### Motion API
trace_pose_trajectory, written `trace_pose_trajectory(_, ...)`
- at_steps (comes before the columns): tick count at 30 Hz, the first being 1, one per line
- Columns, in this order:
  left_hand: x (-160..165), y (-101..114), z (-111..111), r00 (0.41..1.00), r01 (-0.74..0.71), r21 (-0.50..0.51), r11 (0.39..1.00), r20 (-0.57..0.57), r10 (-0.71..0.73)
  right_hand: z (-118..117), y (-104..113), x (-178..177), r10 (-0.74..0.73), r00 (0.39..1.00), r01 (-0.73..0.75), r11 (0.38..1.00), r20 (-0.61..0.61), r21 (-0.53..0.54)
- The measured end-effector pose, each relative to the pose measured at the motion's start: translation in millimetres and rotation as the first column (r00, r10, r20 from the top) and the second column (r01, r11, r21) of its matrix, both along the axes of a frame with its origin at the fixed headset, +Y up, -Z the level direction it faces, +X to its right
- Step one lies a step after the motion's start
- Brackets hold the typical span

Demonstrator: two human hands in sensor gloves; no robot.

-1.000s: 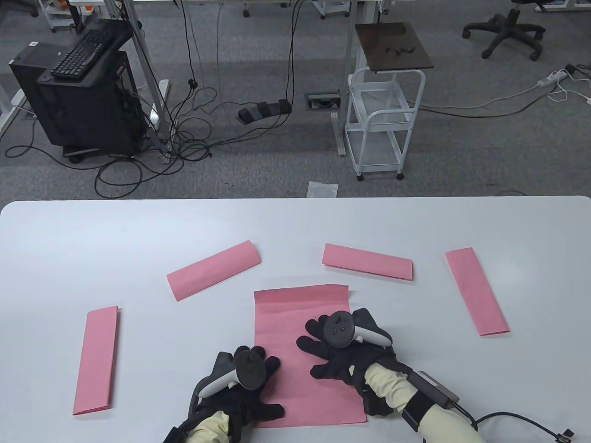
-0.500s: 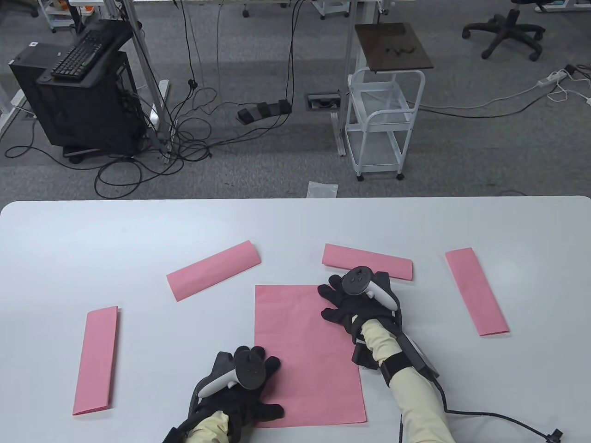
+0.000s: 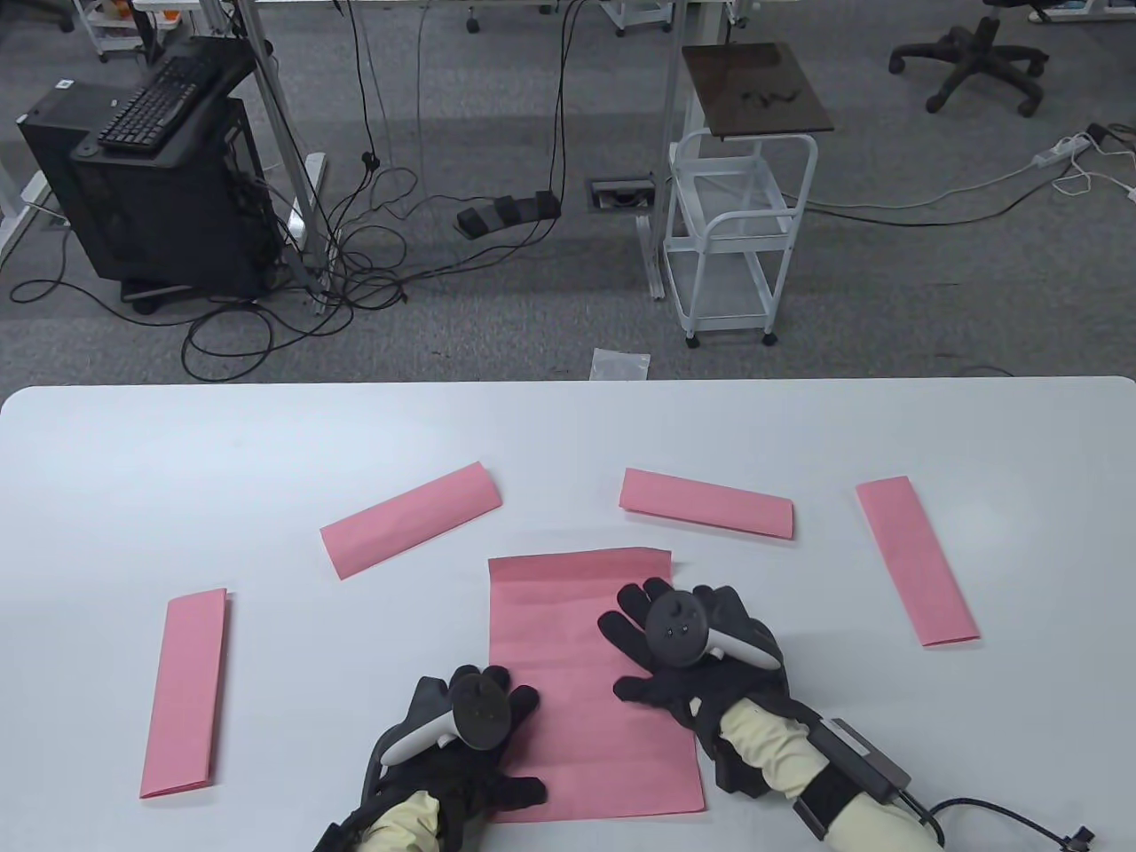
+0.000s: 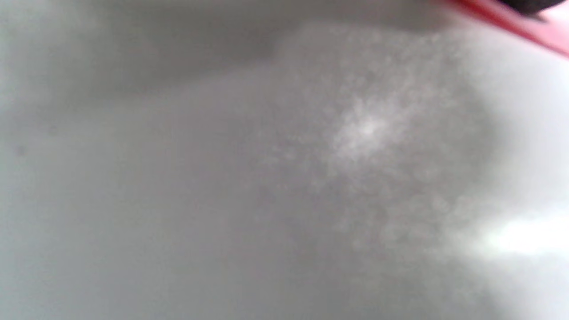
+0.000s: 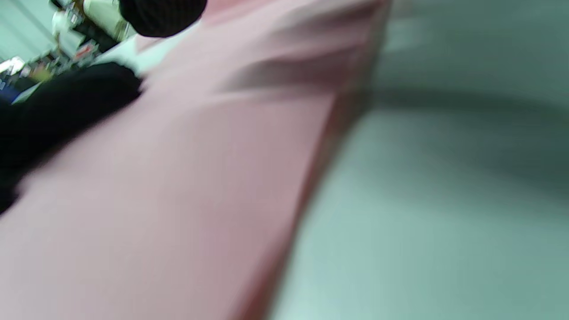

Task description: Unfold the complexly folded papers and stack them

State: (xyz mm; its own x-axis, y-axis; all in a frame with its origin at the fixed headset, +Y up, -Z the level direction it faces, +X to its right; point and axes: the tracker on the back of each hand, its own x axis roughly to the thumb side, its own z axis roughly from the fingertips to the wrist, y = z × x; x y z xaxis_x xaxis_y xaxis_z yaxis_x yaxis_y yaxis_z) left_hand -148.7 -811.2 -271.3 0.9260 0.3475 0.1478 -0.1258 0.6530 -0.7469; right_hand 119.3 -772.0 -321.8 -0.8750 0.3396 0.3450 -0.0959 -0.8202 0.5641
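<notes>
An unfolded pink sheet [image 3: 568,674] is seen lying flat at lower centre of the table view, with four folded pink strips [image 3: 410,519] arranged around it on the white table [image 3: 177,444]. The left hand [image 3: 461,745] is pressed flat, fingers spread, on the sheet's lower left corner. The right hand [image 3: 683,648] is laid flat, fingers apart, on the sheet's right-hand side; nothing is gripped by either hand.

The step in hand is judged to be smoothing. It is best done with the left hand kept as an anchor while the right palm is swept toward the upper edge, where the upper right corner is seen slightly raised. Pressure should be kept even so the creases are not torn.

In the right wrist view, ridged creases near the sheet's edge are shown blurred, less evident from above. In the left wrist view, little beyond blurred table surface and a red sliver at upper right is shown.
</notes>
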Motion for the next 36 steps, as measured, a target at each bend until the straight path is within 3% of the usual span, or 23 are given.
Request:
trace_pose_trajectory(6, -0.1, 0.0, 0.0, 1.0, 0.002, 0.0, 1.0, -0.003, -0.002, 40.1, -23.9, 20.7, 0.042, 0.999, -0.042, 0.995, -0.005, -0.085)
trace_pose_trajectory(7, 0.0, 0.1, -0.1, 1.0, 0.002, -0.001, 1.0, -0.004, -0.002, 41.9, -29.6, 24.2, 0.074, 0.997, -0.075, 0.992, -0.016, -0.101)
trace_pose_trajectory(9, 0.0, 0.1, 0.1, 1.0, 0.003, 0.001, 1.0, -0.008, -0.003, 42.7, -31.6, 26.9, -0.036, 0.998, 0.042, 0.992, 0.047, -0.118)
trace_pose_trajectory(16, 1.4, 3.6, 0.0, 1.0, 0.005, 0.025, 1.0, -0.018, -0.004, 41.7, -32.2, 27.4, -0.015, 0.999, 0.02, 0.99, 0.033, -0.14)
trace_pose_trajectory(21, 35.3, 26.6, 7.5, 0.996, 0.06, 0.132, 0.989, 0.054, -0.068, 42.1, -32.2, 27.1, -0.011, 0.999, 0.015, 0.991, 0.032, -0.135)
trace_pose_trajectory(24, 63.4, 23.4, 17.1, 0.983, 0.07, 0.119, 0.99, 0.163, -0.089, 42.3, -32.4, 26.9, -0.006, 1.0, 0.01, 0.991, 0.03, -0.132)
trace_pose_trajectory(27, 75.2, 13.6, 20.5, 0.976, 0.084, 0.097, 0.992, 0.19, -0.102, 42.2, -32.5, 27.0, -0.008, 1.0, 0.012, 0.991, 0.03, -0.136)
trace_pose_trajectory(30, 58.8, 11.4, 16.5, 0.986, 0.073, 0.071, 0.995, 0.147, -0.083, 41.9, -33.1, 27.5, -0.011, 0.999, 0.016, 0.989, 0.032, -0.148)
trace_pose_trajectory(36, -4.1, 14.8, 8.8, 0.992, 0.127, 0.003, 0.992, 0.009, -0.127, 42.0, -33.3, 27.6, -0.012, 0.999, 0.016, 0.988, 0.031, -0.152)
